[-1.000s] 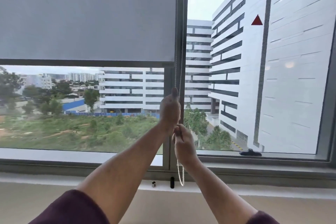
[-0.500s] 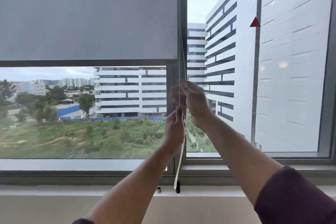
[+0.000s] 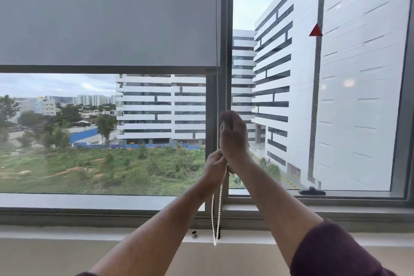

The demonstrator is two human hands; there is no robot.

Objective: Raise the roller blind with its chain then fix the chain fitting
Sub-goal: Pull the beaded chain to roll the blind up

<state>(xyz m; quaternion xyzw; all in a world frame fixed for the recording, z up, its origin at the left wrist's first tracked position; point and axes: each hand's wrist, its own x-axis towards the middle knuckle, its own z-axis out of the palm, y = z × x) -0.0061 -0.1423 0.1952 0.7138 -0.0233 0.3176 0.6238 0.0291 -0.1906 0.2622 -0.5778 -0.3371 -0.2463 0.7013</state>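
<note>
In the head view, a grey roller blind [image 3: 107,13] is seen covering the upper left of the frame, its dark bottom bar [image 3: 107,69] lying a little above mid-height, so that the lower part of the left pane is left uncovered. A white beaded chain [image 3: 217,96] is hung in two strands beside the blind's right edge, in front of the grey window mullion [image 3: 225,29], and is run down through both hands to a loop just above the sill [image 3: 67,234] at lower centre. The right hand [image 3: 234,139] is raised at centre, its fingers curled closed round the chain, with the thumb uppermost. The left hand [image 3: 215,169] is held just below and touching it, its fingers bent round the same chain (which strand is held by which hand cannot be told). Small dark fittings [image 3: 194,233] are seen on the sill near the loop's lower end. A black window handle [image 3: 311,191] is set at the lower right, and a red triangle sticker [image 3: 315,30] is stuck on the right pane.
</note>
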